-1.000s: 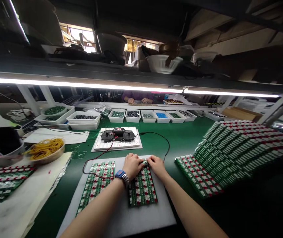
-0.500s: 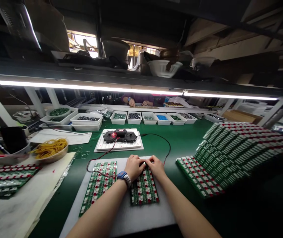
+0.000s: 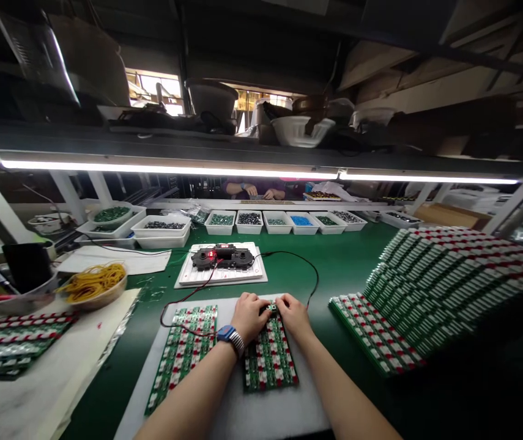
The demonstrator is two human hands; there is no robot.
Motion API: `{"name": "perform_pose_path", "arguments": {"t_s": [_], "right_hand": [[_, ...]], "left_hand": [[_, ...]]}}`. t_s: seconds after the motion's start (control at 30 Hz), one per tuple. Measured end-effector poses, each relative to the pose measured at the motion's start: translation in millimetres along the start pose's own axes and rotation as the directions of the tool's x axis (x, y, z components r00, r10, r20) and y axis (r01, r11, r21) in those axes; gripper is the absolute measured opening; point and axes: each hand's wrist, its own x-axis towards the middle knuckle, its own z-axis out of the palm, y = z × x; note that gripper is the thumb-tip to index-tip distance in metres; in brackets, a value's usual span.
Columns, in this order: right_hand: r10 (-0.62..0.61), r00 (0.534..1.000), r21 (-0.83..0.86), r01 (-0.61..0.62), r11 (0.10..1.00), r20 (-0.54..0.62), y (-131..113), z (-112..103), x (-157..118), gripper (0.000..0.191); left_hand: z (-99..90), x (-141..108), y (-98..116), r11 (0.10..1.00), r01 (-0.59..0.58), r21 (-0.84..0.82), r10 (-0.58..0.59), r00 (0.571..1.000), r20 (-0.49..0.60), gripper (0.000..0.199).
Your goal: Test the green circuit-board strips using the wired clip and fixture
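My left hand [image 3: 251,316], with a blue watch on its wrist, rests at the upper left of a green circuit panel [image 3: 271,360] with white and red parts. My right hand [image 3: 292,313] is at the panel's upper right edge, its fingers bent inward. Both hands have closed fingers against the panel's top end, with a small green and silver piece showing between them. A second similar panel [image 3: 183,348] lies to the left on the same pale mat [image 3: 224,409], with a thin red wire crossing it.
Behind the mat, a black device [image 3: 222,256] with a red light sits on a white tray. White bins [image 3: 219,229] of small parts line the back. Stacked panels [image 3: 449,287] stand right; a bowl of yellow bands [image 3: 96,284] sits left. Another person's hands [image 3: 261,192] are across the bench.
My hands have parted slightly at the panel's top end, showing more of the small piece between them. The whole view has shifted slightly.
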Motion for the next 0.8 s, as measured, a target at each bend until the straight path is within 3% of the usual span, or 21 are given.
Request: {"name": "perform_pose_path", "arguments": {"t_s": [0.8], "right_hand": [[0.005,0.992,0.034,-0.009,0.999,0.123,-4,-11,3,0.022]], "left_hand": [[-1.9,0,1,0.998,-0.031,0.058,0.031,0.999,0.015,0.022]]}}
